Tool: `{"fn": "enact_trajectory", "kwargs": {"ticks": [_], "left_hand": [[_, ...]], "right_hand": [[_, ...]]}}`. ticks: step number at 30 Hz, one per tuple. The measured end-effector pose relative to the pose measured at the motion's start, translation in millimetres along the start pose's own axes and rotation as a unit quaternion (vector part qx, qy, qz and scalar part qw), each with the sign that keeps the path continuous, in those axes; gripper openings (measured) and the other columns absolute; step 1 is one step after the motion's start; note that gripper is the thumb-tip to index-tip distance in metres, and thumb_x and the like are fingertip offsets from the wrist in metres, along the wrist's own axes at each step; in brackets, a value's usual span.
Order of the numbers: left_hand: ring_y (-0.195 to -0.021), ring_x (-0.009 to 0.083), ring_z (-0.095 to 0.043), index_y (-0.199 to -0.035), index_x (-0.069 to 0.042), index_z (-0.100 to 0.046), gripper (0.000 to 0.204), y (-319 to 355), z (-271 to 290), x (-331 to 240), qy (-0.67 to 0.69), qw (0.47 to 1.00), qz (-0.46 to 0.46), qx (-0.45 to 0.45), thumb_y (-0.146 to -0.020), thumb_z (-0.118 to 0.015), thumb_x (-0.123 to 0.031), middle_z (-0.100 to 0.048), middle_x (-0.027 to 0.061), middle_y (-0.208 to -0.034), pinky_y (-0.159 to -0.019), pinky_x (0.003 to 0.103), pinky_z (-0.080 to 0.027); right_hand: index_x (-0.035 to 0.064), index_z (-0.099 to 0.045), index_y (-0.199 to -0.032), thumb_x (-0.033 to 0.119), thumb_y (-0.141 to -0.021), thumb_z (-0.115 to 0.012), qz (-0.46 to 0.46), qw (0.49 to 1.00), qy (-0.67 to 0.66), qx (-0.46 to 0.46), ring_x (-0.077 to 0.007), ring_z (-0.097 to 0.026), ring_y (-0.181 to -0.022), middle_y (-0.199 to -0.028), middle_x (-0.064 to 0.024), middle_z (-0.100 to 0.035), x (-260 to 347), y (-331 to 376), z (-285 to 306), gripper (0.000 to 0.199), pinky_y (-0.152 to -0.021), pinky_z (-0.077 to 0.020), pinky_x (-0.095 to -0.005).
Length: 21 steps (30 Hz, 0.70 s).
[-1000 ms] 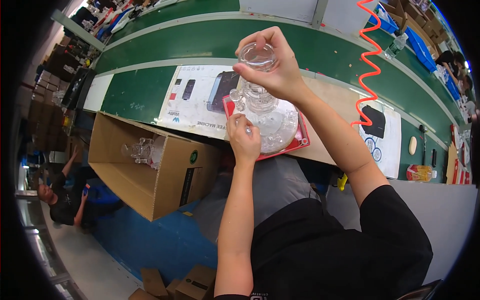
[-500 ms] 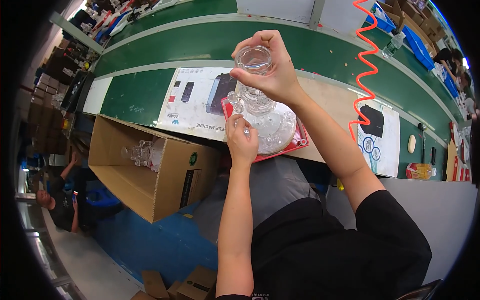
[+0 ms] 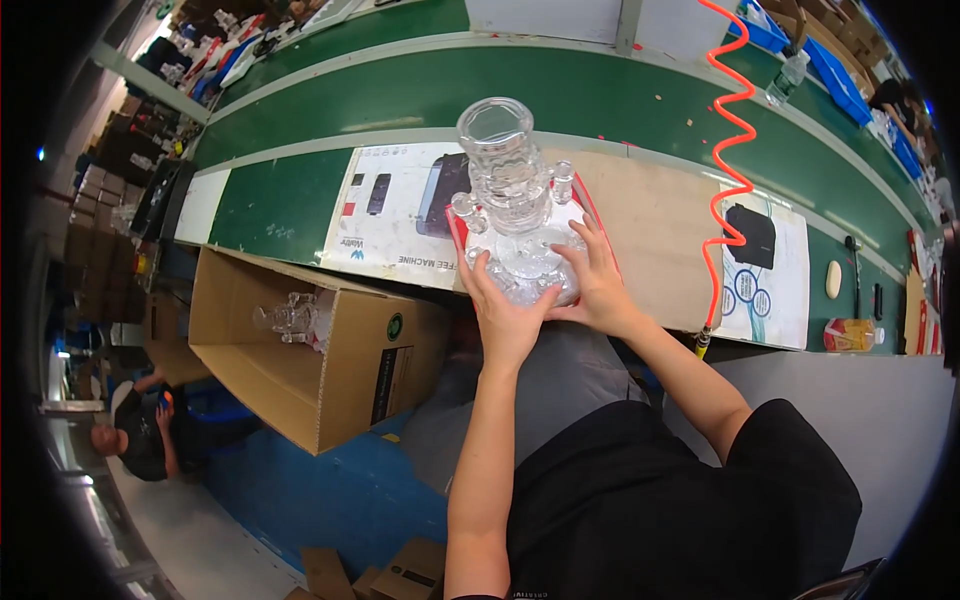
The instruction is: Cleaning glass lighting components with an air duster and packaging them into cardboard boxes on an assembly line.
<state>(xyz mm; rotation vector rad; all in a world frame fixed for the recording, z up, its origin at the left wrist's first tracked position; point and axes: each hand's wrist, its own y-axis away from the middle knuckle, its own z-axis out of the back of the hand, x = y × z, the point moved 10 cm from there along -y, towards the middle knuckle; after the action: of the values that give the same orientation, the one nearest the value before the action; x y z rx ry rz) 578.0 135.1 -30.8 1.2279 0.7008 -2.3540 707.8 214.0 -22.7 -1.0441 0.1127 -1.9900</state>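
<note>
A clear glass water pipe [image 3: 508, 185] stands upright before me, its wide round mouth toward the top and a small glass stub on each side. Its broad round base [image 3: 525, 262] sits between my hands. My left hand [image 3: 507, 318] wraps the near left of the base, and my right hand [image 3: 603, 290] wraps the near right. Both thumbs nearly meet at the near edge. Beneath and around the base shows a red tray [image 3: 592, 200], mostly hidden by the glass and my hands.
An open cardboard box [image 3: 262, 375] at the left holds another clear glass piece [image 3: 290, 318]. A coiled orange hose [image 3: 735, 130] hangs right of the glass. A drink bottle [image 3: 850, 335] lies far right. Another person [image 3: 140, 440] is at the far left.
My right hand has come down from the pipe's mouth to the right of its base. My left hand has moved from the pipe's side stub to the base's near left.
</note>
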Motion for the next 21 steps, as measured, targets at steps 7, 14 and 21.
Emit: {"fn": "enact_trajectory", "kwargs": {"ticks": [7,14,21], "left_hand": [[-0.129,0.0449,-0.036,-0.132,-0.003,-0.027,0.086,-1.9,-6.6,6.4,-0.03,0.999,0.017,-0.018,-0.07,-0.083,-0.024,-0.014,0.0264,-0.148,-0.098,0.046,-0.041],[-0.131,0.0478,-0.029,-0.13,0.001,-0.029,0.083,-0.3,-4.4,4.4,-0.002,1.0,0.014,-0.026,-0.07,-0.082,-0.019,-0.016,0.0303,-0.145,-0.106,0.05,-0.03],[-0.129,0.0467,-0.034,-0.13,-0.003,-0.028,0.081,-0.8,-5.4,4.9,-0.03,0.999,0.004,-0.028,-0.072,-0.082,-0.021,-0.015,0.0276,-0.147,-0.1,0.046,-0.039]], "right_hand": [[0.0085,-0.056,-0.114,0.02,-0.056,-0.087,0.013,0.998,0.052,-0.032,-0.0487,-0.025,-0.133,-0.132,-0.0212,-0.03,-6.6,5.6,-13.1,0.067,-0.106,-0.0324,-0.0556],[0.0094,-0.057,-0.106,0.012,-0.057,-0.086,0.023,0.999,0.033,-0.03,-0.0496,-0.025,-0.132,-0.13,-0.0206,-0.03,-2.9,5.9,-15.3,0.056,-0.105,-0.0331,-0.0565],[0.0095,-0.057,-0.102,0.01,-0.056,-0.085,0.018,0.999,0.023,-0.038,-0.0496,-0.025,-0.133,-0.13,-0.0202,-0.031,-5.1,6.2,-16.1,0.054,-0.105,-0.0335,-0.0565]]}}
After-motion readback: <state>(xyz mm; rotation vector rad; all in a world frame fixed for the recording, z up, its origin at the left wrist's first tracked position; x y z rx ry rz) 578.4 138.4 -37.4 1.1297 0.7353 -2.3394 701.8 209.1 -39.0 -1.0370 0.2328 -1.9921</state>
